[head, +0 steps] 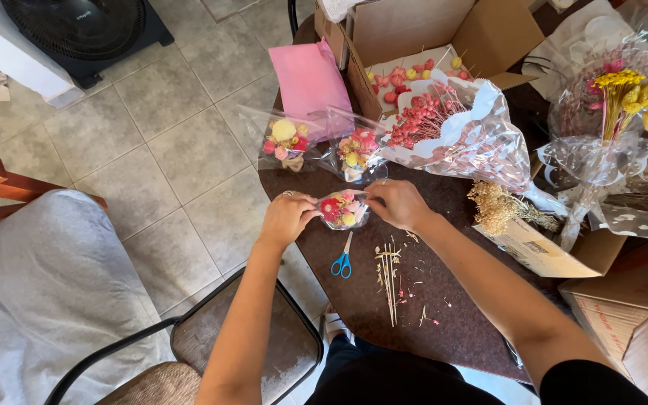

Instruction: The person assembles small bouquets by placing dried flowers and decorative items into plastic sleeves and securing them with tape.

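Observation:
Both my hands hold a small posy of red, pink and yellow dried flowers in clear wrap just above the dark brown table. My left hand grips its left side, with a ring on one finger. My right hand pinches its right side. Blue-handled scissors lie on the table right below the posy. Cut stems lie scattered beside the scissors. Two finished wrapped posies rest further back.
A large wrapped bunch of pink dried flowers, an open cardboard box of small flowers, pink paper, a yellow bunch and beige sprigs crowd the table. A chair stands below, a black fan on the tiled floor.

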